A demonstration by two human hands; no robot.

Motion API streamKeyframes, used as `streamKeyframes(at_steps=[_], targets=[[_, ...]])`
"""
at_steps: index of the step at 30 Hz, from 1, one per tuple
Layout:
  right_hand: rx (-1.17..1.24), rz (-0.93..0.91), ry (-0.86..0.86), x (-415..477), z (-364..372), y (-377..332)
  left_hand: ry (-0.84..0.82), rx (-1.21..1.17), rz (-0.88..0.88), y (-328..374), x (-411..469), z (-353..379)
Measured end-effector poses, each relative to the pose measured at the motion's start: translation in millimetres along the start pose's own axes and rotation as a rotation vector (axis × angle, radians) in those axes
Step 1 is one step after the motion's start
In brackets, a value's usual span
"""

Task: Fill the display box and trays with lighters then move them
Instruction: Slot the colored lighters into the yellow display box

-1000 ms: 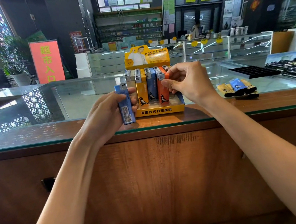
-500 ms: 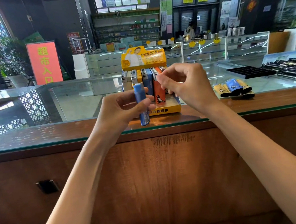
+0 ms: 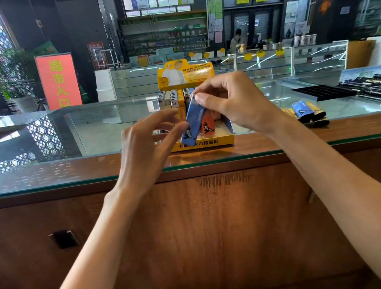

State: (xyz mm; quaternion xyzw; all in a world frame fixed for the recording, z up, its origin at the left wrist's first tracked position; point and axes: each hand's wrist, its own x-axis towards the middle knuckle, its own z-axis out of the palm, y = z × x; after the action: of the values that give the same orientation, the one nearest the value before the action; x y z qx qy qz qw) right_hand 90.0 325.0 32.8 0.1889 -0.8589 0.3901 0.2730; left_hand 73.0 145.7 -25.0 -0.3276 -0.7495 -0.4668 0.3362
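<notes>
A yellow display box [image 3: 208, 142] stands on the glass counter [image 3: 94, 133], with several upright lighters in its back rows and an orange lighter [image 3: 207, 125] in front. My right hand [image 3: 234, 102] pinches the top of a blue lighter [image 3: 194, 120], which hangs tilted over the box's front. My left hand [image 3: 145, 149] is just left of it with loose, spread fingers; its thumb tip touches the lighter's lower edge.
A few loose lighters [image 3: 306, 113] lie on the counter to the right of the box. Farther right sit a black tray [image 3: 320, 91] and rows of dark lighters [image 3: 376, 87]. A wooden ledge [image 3: 278, 139] borders the glass at the near edge.
The blue lighter passed from my left hand to my right hand. My right hand left the orange lighter in the box, and my left fingers opened.
</notes>
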Motion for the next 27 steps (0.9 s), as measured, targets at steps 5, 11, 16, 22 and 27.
streamKeyframes(at_steps=[5, 11, 16, 22, 27], targets=[[-0.148, -0.071, 0.040, 20, -8, 6, -0.122, 0.313, 0.072, -34, -11, -36], [-0.323, -0.161, 0.090, 32, 6, 11, -0.329, 0.463, 0.057, -46, -17, -46], [-0.387, -0.226, 0.085, 33, 15, 14, -0.344, 0.478, 0.049, -51, -17, -45], [-0.436, -0.226, 0.140, 32, 20, 24, -0.340, 0.483, 0.038, -50, -18, -44], [-0.432, -0.209, 0.211, 28, 22, 30, -0.326, 0.521, 0.035, -45, -20, -44]])
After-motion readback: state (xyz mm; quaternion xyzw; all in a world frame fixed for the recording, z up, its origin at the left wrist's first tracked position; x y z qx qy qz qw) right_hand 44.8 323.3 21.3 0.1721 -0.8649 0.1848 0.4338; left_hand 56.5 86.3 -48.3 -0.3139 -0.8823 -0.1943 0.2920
